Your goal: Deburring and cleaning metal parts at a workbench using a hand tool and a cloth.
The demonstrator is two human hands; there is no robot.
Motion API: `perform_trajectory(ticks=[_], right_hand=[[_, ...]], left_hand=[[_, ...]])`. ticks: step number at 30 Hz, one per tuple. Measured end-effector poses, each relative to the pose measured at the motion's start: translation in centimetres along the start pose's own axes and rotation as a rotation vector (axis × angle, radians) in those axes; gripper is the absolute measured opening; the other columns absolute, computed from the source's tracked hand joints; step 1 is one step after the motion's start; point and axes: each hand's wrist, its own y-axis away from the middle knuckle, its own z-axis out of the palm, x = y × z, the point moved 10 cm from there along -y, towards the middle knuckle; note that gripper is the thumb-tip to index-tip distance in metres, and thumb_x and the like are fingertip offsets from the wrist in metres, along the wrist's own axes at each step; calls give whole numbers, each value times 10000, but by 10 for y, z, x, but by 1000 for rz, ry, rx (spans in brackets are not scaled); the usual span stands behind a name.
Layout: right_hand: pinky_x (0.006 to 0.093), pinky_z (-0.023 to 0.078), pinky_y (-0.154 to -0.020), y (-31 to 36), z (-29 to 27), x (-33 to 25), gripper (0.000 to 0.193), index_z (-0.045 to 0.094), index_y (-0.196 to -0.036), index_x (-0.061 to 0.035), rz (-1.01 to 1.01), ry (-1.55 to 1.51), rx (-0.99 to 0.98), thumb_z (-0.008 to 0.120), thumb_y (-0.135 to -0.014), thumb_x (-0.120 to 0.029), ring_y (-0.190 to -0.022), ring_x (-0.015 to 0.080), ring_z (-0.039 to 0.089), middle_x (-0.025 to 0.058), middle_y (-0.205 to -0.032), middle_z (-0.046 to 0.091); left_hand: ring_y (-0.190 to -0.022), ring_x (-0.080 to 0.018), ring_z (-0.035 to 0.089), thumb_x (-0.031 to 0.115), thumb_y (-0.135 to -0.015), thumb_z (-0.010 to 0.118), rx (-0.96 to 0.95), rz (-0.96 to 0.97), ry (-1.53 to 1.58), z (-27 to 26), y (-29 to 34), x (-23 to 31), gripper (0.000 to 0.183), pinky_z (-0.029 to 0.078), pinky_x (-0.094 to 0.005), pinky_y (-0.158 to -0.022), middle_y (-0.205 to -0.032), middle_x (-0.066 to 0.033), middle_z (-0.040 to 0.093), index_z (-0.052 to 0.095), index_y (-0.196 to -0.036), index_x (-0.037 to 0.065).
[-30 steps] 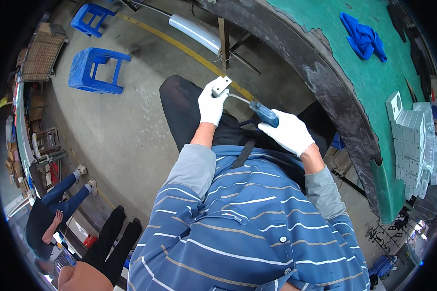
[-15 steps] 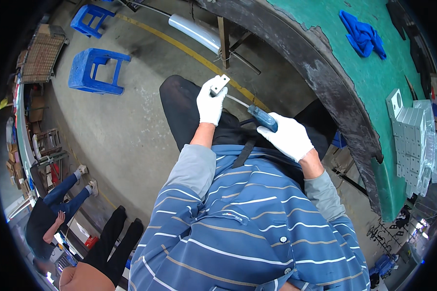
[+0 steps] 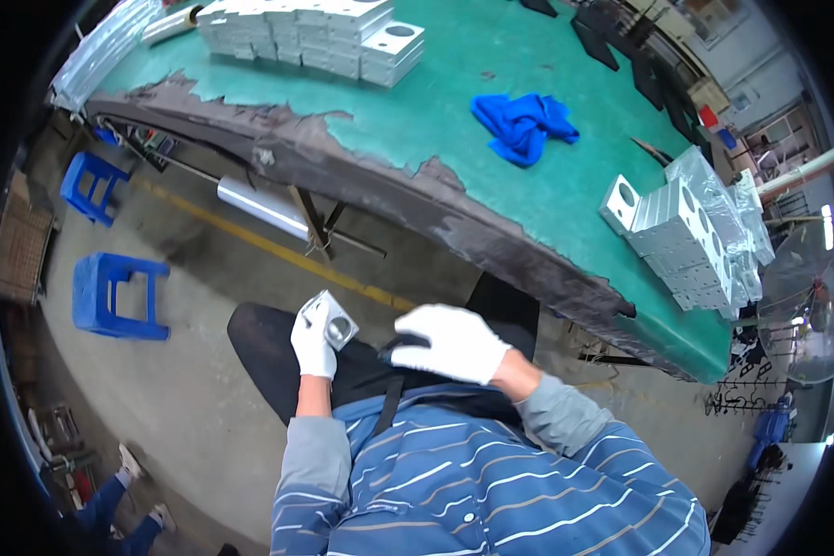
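My left hand, in a white glove, holds a small square metal block with a round hole above my dark-trousered lap. My right hand, also gloved in white, is closed over a dark tool that shows only at its left edge, just right of the block. Both hands hover in front of the worn edge of a green-topped table.
A blue cloth lies on the table. Stacks of white holed blocks sit at the table's right end, and more white blocks at the far left. Two blue stools stand on the concrete floor at left. Another person's legs show bottom left.
My head has turned, so the table now fills the top of the view. My right hand has dropped closer to my lap; the tool is now mostly hidden under it.
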Motion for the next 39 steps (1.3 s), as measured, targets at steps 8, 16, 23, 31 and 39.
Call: perform_trajectory(ticks=[8,16,23,31,39], right_hand=[[399,432,-1155,-91,-266,144,762,585,-1443,-20,416,415,615,694,-901,-544,-1364,352,550,173,-1494,569],[325,551,-898,-76,-151,-8,337,721,-1235,-29,20,-170,607,742,-955,-215,-953,211,699,101,-1094,753],[410,438,-1157,-95,106,-90,402,661,-1256,-89,-194,-666,69,789,-907,-242,-1351,323,553,141,-1495,556],[381,463,-1111,-108,151,-75,494,627,-1326,-68,29,-973,-65,796,-886,-214,-1252,283,607,140,-1375,606],[367,489,-1071,-122,151,-58,509,620,-1338,-48,184,-1079,100,784,-893,-232,-1184,281,640,157,-1331,629]], left_hand=[[-1075,-199,680,144,-969,691,45,-93,346,-7,24,25,375,532,-317,-966,-1241,-123,705,643,-1305,-14],[-844,-149,692,25,-856,804,161,390,-343,-8,60,152,305,552,-284,-880,-1036,-48,769,707,-1145,5],[-839,-152,660,11,-850,790,-39,647,-279,-53,53,113,242,546,-286,-811,-979,-37,727,676,-1064,-2],[-867,-179,643,18,-945,665,235,339,-588,-68,65,75,141,546,-306,-783,-1051,-78,693,675,-1082,51],[-809,-175,596,-16,-914,650,364,398,-226,-56,61,98,165,517,-334,-775,-1053,-82,680,650,-1062,57]])
